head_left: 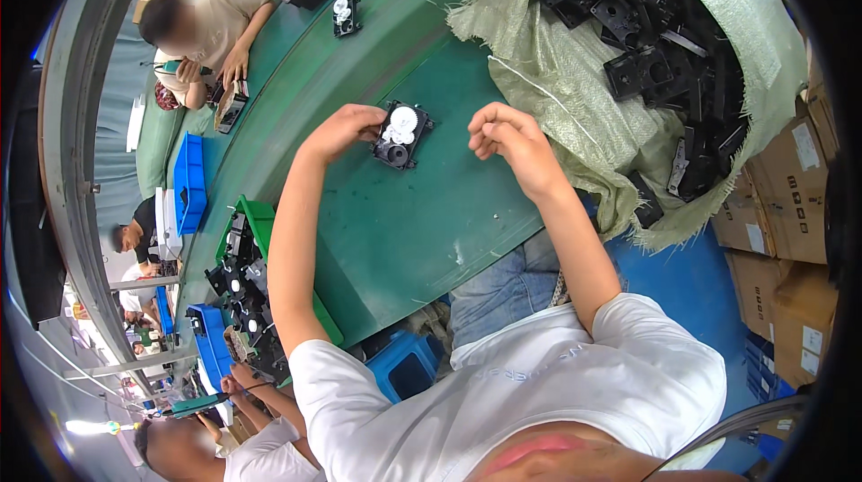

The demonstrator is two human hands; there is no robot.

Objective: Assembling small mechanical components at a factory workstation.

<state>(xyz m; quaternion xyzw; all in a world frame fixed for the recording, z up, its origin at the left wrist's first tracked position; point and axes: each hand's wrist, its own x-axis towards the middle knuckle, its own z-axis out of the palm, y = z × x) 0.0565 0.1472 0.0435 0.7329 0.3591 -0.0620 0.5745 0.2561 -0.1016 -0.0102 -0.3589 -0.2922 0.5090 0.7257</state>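
Green tabletop [404, 239] extends beneath a black-and-white gear assembly [401, 135] between the person's hands. The left hand [355, 127] grasps its left edge; the right hand [514, 139], apart to its right, curls loosely; whether it holds anything cannot be told.

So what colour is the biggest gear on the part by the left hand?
The gear is white, clearest in the head view.

A head fisheye looks down at the worktable [409, 239].
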